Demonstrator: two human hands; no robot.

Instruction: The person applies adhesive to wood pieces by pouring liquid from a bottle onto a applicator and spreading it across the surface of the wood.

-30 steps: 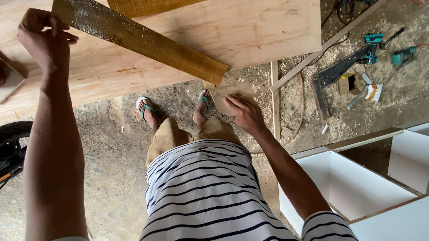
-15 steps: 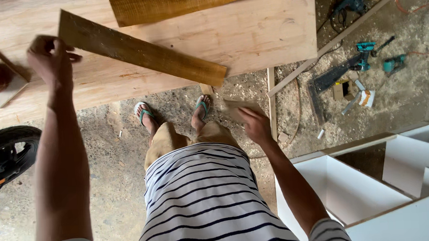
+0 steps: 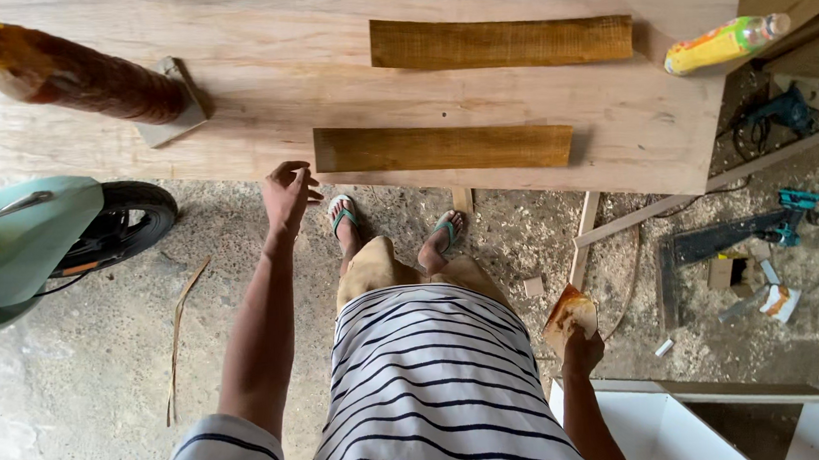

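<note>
Released since 0.5 s ago: left hand (image 3: pixel 286 192) no longer holds the dark plank (image 3: pixel 443 147), grip now empty w/ fingers loosely spread, just off the desk (image 3: pixel 259 88) edge near the plank's left end. Plank lies flat on desk, parallel to second dark plank (image 3: pixel 500 41) behind it. Right hand (image 3: pixel 583 350) has dropped to hip, grip shut on sandpaper piece (image 3: pixel 569 316).

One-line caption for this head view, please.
Left hand open beside stained board on plywood table; right hand holds sandpaper.
</note>
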